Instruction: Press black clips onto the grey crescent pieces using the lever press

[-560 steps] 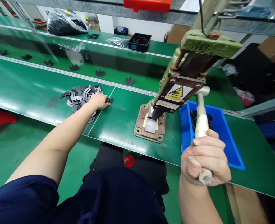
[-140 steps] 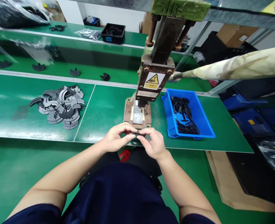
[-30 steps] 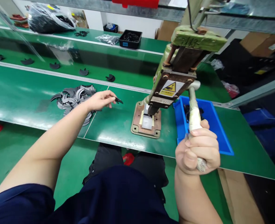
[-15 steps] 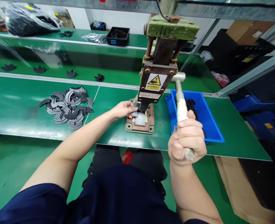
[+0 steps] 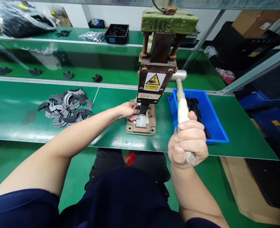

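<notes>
Green bench | left hand pinches dark part; right hand grips lever

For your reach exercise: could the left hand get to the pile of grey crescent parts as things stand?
Probably yes: the left hand is at the press base, and only bare green table lies between it and the pile.

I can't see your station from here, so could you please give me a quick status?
Right hand shut on press lever. Left hand holds dark part on press base, fingers beneath ram. Blue bin alongside, clear.
</notes>
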Demonstrator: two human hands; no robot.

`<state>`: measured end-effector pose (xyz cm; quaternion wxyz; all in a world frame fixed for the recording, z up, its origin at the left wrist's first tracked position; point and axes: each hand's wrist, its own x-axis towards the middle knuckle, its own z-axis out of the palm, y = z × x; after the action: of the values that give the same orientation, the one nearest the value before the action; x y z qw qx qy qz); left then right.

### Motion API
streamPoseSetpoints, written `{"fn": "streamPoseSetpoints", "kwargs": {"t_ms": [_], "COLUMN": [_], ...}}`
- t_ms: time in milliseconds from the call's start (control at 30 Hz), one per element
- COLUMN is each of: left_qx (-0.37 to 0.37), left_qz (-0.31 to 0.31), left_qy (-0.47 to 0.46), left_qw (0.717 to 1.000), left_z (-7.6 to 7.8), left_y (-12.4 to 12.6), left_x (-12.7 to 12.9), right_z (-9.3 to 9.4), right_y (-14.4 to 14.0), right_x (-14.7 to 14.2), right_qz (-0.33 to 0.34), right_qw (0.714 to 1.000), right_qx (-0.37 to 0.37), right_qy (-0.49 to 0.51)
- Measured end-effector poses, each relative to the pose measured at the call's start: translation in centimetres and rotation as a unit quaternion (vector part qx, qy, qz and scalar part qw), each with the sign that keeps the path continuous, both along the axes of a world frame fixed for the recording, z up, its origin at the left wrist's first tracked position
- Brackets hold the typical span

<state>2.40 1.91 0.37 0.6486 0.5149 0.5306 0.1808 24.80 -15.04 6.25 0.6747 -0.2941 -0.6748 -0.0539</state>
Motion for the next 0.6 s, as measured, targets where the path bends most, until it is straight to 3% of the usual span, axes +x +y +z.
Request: {"fn": "streamPoseSetpoints", "kwargs": {"t_ms": [167, 267, 400, 500, 533, 600], "left_qx": [0.002, 0.023, 0.064, 0.189, 0.250, 0.349], "left_qz": [0.025, 0.052, -0.005, -0.001, 0.021, 0.047], "left_qy": [0.008, -0.061, -0.180, -0.050, 0.035, 0.213], "left_qw": [1.000, 0.996, 0.982, 0.981, 0.967, 0.911], "left_z": [0.3, 0.6, 0.9, 0.4, 0.2, -0.1], "left_y": [-0.7, -2.3, -5.9, -8.4, -9.1, -9.9], "left_x": [0.6, 0.3, -3.2, -8.9, -11.3, -16.6], "right_z": [0.2, 0.4, 0.2, -0.2, -0.4, -0.6], "right_y": [0.0, -0.1, 0.2, 1.1, 1.5, 2.2], "right_x": [0.3, 0.5, 0.3, 0.0, -0.2, -0.5], "right_qz": [0.002, 0.011, 0.003, -0.003, -0.002, 0.004], "right_qw": [1.000, 1.000, 1.000, 0.999, 0.997, 0.994], "right_qx": [-0.001, -0.005, 0.005, 0.035, 0.048, 0.077], "right_qy": [-0.016, -0.023, -0.001, 0.040, 0.055, 0.083]}}
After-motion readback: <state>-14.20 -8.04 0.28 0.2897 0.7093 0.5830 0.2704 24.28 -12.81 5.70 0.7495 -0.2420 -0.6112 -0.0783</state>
